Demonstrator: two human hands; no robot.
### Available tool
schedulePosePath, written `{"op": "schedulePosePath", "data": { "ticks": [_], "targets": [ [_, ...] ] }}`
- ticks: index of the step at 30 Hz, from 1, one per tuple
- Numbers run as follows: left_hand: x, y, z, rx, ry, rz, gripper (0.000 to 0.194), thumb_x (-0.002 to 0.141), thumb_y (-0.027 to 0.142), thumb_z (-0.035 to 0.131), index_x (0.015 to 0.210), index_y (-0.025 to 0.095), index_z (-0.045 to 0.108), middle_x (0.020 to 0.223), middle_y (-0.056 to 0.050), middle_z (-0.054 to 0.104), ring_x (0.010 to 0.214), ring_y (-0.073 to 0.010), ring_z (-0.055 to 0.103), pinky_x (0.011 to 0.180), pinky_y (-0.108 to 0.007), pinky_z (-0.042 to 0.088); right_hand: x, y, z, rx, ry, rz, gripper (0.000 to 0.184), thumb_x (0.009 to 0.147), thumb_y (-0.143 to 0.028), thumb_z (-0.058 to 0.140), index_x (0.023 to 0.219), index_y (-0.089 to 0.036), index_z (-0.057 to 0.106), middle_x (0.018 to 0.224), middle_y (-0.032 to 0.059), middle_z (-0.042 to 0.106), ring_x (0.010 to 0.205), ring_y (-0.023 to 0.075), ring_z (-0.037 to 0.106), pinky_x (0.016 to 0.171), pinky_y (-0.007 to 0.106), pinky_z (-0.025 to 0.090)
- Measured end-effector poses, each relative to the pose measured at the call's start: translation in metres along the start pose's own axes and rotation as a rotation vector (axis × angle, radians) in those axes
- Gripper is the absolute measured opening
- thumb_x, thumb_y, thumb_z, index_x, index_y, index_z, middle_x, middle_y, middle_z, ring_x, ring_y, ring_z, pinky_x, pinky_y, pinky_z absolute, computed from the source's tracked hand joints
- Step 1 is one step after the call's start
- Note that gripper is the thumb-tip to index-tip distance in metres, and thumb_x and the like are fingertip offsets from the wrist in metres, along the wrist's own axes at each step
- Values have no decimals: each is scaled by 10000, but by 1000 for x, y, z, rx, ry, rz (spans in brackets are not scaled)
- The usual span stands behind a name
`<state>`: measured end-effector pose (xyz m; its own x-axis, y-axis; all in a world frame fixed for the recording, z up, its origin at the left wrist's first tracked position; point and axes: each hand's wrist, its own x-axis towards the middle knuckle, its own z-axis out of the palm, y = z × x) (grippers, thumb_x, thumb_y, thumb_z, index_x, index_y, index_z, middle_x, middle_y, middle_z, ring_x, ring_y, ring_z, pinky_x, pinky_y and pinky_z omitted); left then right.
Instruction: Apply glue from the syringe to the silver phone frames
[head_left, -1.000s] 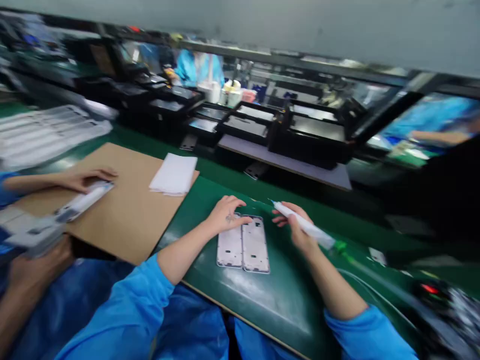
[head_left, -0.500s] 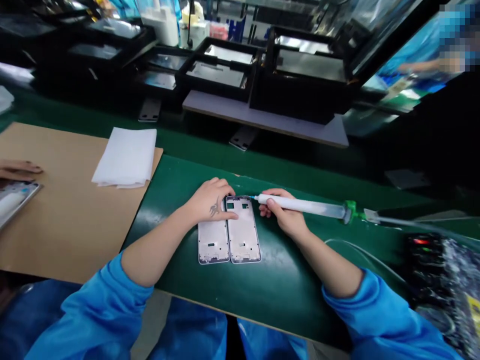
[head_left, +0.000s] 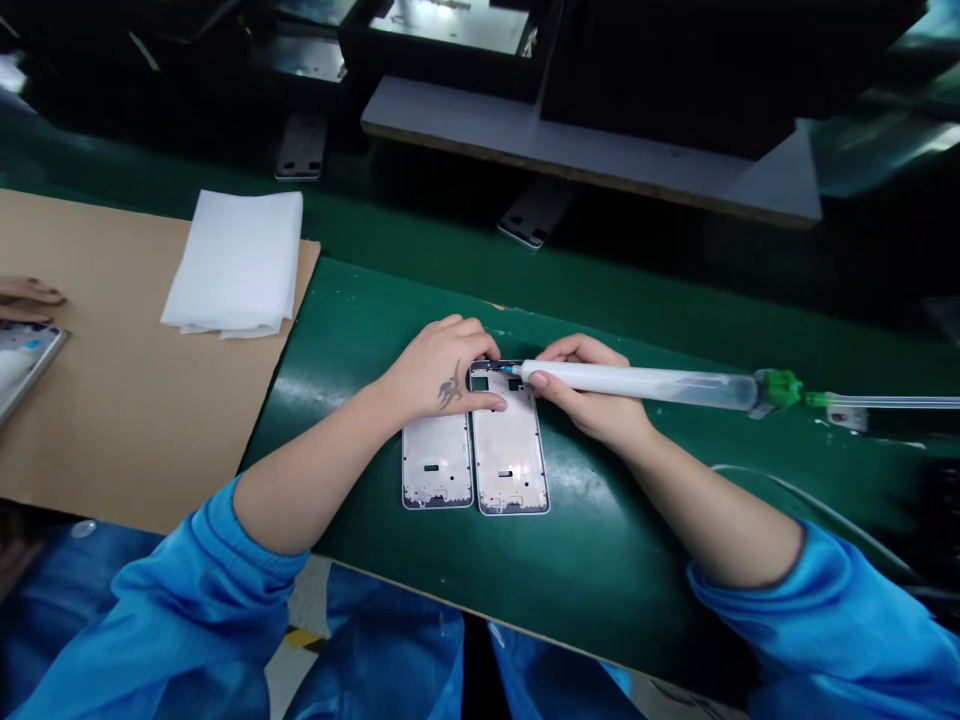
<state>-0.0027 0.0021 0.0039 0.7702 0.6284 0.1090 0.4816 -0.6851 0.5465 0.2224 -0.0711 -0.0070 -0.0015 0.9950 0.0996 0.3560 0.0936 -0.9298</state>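
the left hand [head_left: 442, 375] lies palm down across the upper part of the left phone frame [head_left: 437, 465], its grip wide, thumb and fingers spread at the top of the right phone frame [head_left: 511, 460]. the right hand [head_left: 609, 417] has its grip closed around a near-level white syringe [head_left: 675, 386], blue tip at that frame's top end. both frames lie side by side on the green counter [head_left: 600, 560], pale metallic, dark-ended, with small cut-outs.

right hand [head_left: 604, 412]: holds syringe [head_left: 667, 385] | left hand [head_left: 439, 375]: touches phone frame [head_left: 511, 445]
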Motion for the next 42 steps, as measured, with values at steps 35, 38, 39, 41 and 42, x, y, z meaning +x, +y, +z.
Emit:
{"op": "schedulePosePath", "data": {
  "ticks": [35, 38, 39, 41, 42],
  "targets": [
    [-2, -2, 2, 10, -11, -11, 618, 735, 722, 771, 1039, 188, 696, 1031, -53, 679, 972, -243, 592, 857, -377, 446, 0, -8, 3, -71, -21, 42, 227, 777, -398, 815, 831, -251, 651, 718, 16, 685, 587, 163, 597, 505, 274, 467],
    [-2, -2, 2, 12, -8, -10, 616, 749, 738, 745, 1030, 193, 694, 1020, -55, 674, 962, -241, 589, 857, -379, 448, 0, -8, 3, -65, -19, 36, 238, 769, -410, 816, 822, -251, 646, 710, 13, 682, 578, 162, 589, 498, 272, 463],
    [-2, -3, 2, 12, -4, -10, 620, 747, 745, 741, 1028, 194, 693, 1016, -55, 674, 956, -240, 588, 855, -380, 449, 0, -9, 3, -64, -19, 37, 237, 767, -409, 814, 821, -249, 646, 708, 11, 680, 576, 159, 587, 497, 269, 462],
    [-2, -3, 3, 10, 4, -6, 626, 739, 750, 745, 1026, 197, 692, 1014, -52, 674, 952, -238, 589, 855, -380, 450, 0, -10, 3, -62, -21, 38, 226, 769, -400, 806, 817, -246, 648, 704, 9, 678, 571, 154, 582, 493, 263, 455],
    [-2, -3, 3, 9, 7, -4, 627, 735, 750, 749, 1027, 198, 692, 1014, -50, 674, 953, -237, 590, 855, -379, 450, 0, -10, 3, -62, -24, 38, 221, 771, -394, 803, 816, -245, 648, 703, 8, 677, 569, 152, 581, 492, 261, 452]
  ]
}}
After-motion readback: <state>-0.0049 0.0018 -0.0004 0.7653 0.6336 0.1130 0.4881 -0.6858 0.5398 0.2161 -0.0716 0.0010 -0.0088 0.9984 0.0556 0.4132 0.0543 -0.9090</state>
